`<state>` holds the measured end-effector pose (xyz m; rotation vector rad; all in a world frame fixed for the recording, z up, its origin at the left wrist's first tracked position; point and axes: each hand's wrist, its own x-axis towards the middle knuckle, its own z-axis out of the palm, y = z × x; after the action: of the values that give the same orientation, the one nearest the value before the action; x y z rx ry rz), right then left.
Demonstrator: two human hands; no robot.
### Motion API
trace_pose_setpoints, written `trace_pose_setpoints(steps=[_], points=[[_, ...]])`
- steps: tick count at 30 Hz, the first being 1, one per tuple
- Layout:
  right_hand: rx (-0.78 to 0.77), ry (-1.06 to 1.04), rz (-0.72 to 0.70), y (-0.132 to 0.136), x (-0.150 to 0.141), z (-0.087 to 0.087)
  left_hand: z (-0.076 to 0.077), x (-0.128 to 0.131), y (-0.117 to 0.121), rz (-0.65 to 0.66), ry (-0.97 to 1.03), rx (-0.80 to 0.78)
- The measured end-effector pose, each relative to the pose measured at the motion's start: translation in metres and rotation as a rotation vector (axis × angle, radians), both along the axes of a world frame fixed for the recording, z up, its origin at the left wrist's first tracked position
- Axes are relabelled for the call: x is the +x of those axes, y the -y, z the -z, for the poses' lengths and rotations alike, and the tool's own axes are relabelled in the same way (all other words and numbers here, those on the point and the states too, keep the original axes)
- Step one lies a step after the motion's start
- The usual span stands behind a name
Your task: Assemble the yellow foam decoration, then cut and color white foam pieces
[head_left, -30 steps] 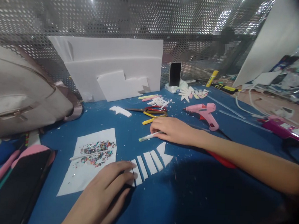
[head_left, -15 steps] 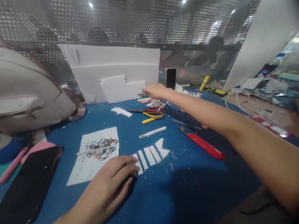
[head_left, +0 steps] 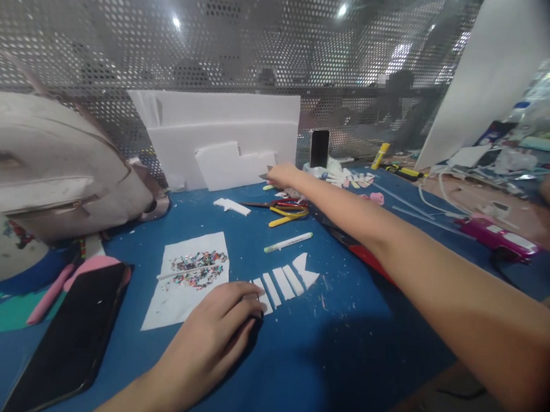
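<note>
My left hand lies flat on the blue table, its fingertips on the leftmost of several white foam strips. My right arm stretches to the back of the table. There my right hand has its fingers drawn together at the lower right corner of a stepped white foam piece, which leans on a large foam board. A white marker lies between the two hands. Left of the strips is a white paper with glitter.
Red and yellow scissors lie under my right forearm, with a red knife partly hidden by it. A black phone and a pale bag are at the left. An upright phone, a pink glue gun and a magenta tool are at the right.
My right hand let go of the white marker near the strips and reached to the stepped foam piece at the back. My left hand stayed on the strips.
</note>
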<state>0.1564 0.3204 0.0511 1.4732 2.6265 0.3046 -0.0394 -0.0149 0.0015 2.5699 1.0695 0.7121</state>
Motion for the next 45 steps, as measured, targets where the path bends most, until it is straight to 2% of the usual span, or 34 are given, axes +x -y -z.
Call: trace_pose_setpoints(steps=[3,7,9,10,11,12,14,15,17,20,23,27,31,35,38,41,43,45], points=[[0.091,-0.14,0.024,0.005,0.006,-0.01,-0.001,0.001,0.0,0.0,-0.001,-0.001],[0.258,-0.394,0.064,0.021,0.017,-0.039,-0.002,0.001,0.0,0.004,-0.01,-0.011],[0.306,-0.552,0.031,0.04,0.024,-0.051,-0.003,0.001,0.001,0.01,-0.016,-0.018],[0.26,-0.807,-0.055,0.053,0.027,-0.055,-0.004,0.001,0.001,0.013,-0.02,-0.022],[0.235,-0.874,-0.087,0.069,0.031,-0.057,-0.004,0.001,0.001,0.016,-0.021,-0.023],[0.184,-0.919,-0.104,0.087,0.035,-0.056,-0.004,0.001,0.0,0.021,-0.021,-0.023],[-0.226,-1.152,-0.106,0.126,0.045,-0.047,-0.003,0.002,0.0,0.019,-0.016,-0.017],[-0.445,-1.217,-0.099,0.144,0.051,-0.04,-0.002,0.002,-0.001,0.013,-0.013,-0.013],[-0.773,-1.308,-0.056,0.174,0.063,-0.023,-0.002,0.003,-0.001,0.0,-0.009,-0.004],[-0.989,-1.405,-0.02,0.197,0.079,-0.001,-0.002,0.004,-0.002,0.002,-0.013,0.014],[-1.051,-1.43,-0.02,0.199,0.086,0.012,-0.002,0.004,-0.002,-0.012,-0.021,0.027],[-1.013,-1.434,-0.033,0.189,0.082,0.019,-0.002,0.004,-0.001,-0.002,-0.03,0.032],[-0.903,-1.469,-0.074,0.179,0.072,0.024,-0.002,0.003,-0.001,-0.018,-0.024,0.044],[-0.737,-1.496,-0.127,0.176,0.072,0.016,-0.003,0.004,-0.001,-0.003,-0.021,0.057],[-0.547,-1.476,-0.154,0.184,0.083,0.001,-0.003,0.004,0.0,-0.012,-0.024,0.032],[-0.287,-1.432,-0.172,0.201,0.102,-0.015,-0.003,0.004,0.0,-0.003,-0.029,0.012],[-0.145,-1.433,-0.142,0.217,0.119,-0.019,-0.003,0.003,0.0,0.003,-0.029,0.005],[0.002,-1.278,-0.042,0.234,0.137,-0.016,-0.002,0.002,0.0,0.002,-0.03,0.006]])
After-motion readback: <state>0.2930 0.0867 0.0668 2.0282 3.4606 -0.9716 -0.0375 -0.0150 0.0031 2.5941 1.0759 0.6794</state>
